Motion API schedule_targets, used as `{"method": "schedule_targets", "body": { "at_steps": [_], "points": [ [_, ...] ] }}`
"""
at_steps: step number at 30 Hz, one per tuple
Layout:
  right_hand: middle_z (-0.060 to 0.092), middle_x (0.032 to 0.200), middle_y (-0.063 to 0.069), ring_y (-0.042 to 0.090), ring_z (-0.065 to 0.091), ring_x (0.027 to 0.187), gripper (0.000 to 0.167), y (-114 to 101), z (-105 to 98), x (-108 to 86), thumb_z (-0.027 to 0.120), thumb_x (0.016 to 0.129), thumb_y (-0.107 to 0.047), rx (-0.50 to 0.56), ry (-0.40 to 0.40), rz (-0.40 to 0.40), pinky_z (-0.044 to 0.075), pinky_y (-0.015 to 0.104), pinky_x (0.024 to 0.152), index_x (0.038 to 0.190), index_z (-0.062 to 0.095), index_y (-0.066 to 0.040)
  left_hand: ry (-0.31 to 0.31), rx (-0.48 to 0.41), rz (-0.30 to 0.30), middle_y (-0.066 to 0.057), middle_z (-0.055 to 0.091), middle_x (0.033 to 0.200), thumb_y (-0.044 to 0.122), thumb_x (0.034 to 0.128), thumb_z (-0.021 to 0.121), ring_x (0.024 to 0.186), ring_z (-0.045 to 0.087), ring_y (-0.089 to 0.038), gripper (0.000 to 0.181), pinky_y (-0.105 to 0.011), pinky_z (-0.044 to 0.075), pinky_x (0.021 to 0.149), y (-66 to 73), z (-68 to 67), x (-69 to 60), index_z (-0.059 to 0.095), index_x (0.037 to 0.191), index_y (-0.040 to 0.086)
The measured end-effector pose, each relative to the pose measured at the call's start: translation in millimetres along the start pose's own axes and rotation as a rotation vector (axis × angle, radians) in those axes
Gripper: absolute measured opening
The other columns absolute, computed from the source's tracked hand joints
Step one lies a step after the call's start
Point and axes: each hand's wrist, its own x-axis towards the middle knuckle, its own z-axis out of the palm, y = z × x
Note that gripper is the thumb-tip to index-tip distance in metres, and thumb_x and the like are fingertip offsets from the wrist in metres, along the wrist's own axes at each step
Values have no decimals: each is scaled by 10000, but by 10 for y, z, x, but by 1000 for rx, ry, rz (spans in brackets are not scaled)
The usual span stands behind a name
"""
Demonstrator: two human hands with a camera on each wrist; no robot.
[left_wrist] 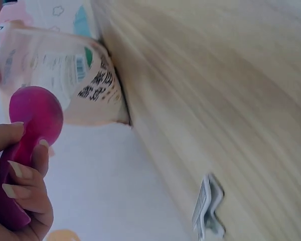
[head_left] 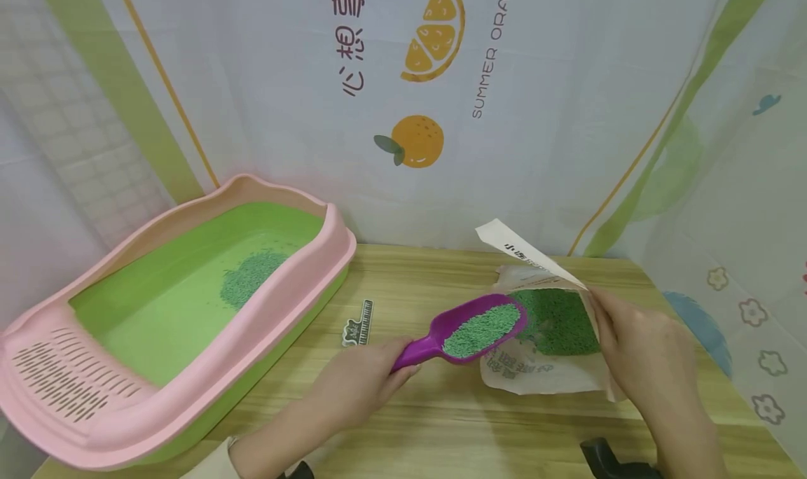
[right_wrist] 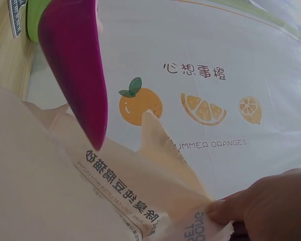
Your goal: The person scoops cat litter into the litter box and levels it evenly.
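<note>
My left hand grips the handle of a purple scoop heaped with green pellets. The scoop is held up by the mouth of an open bag of cat litter, with more green pellets inside. In the left wrist view my fingers curl round the scoop's handle. My right hand pinches the bag's torn top edge at its right side; the right wrist view shows the thumb on that edge. A pink-rimmed green litter box stands at left, with a small heap of pellets on its floor.
A small cat-shaped clip lies on the wooden table between the litter box and the bag. Printed curtains hang behind the table and at both sides. A dark object shows at the near edge.
</note>
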Motion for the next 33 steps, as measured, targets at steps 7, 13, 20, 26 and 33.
{"method": "schedule_targets", "body": {
  "at_steps": [7,13,20,26,33],
  "points": [
    [556,478,136,139,285,382,220,0,-2,-1,746,863,-70,-1,1,-2,171,316,388,1083,752,-59,6,-82,-69,128,492,685,298,982,663,572,417,10,154,-163,385,516,-79,-216,-107,656,1052,161],
    [530,456,114,127,266,383,210,3,3,-5,744,859,-66,3,16,-14,161,310,391,1069,752,-67,63,-65,-133,162,460,634,331,968,681,527,361,37,118,-162,349,486,-140,-440,-211,661,990,217],
    [534,460,93,124,265,382,184,2,5,-1,742,866,-67,2,12,-8,163,312,387,1049,752,-66,113,-30,-193,169,405,615,306,959,697,521,316,38,79,-175,341,487,-233,-786,-311,662,990,243],
    [535,464,98,140,294,377,188,-5,2,3,742,869,-69,0,-3,-4,171,313,388,1057,749,-64,103,36,-303,99,396,599,393,972,669,529,355,-41,222,-220,346,514,-358,-1109,-388,555,868,234],
    [563,490,135,152,305,374,221,-14,-1,2,740,868,-71,-8,-14,-5,177,317,386,1089,745,-75,84,70,-354,50,460,628,379,1006,621,549,382,-87,225,-235,329,492,-621,-1402,-483,668,1098,179]
  ]
}}
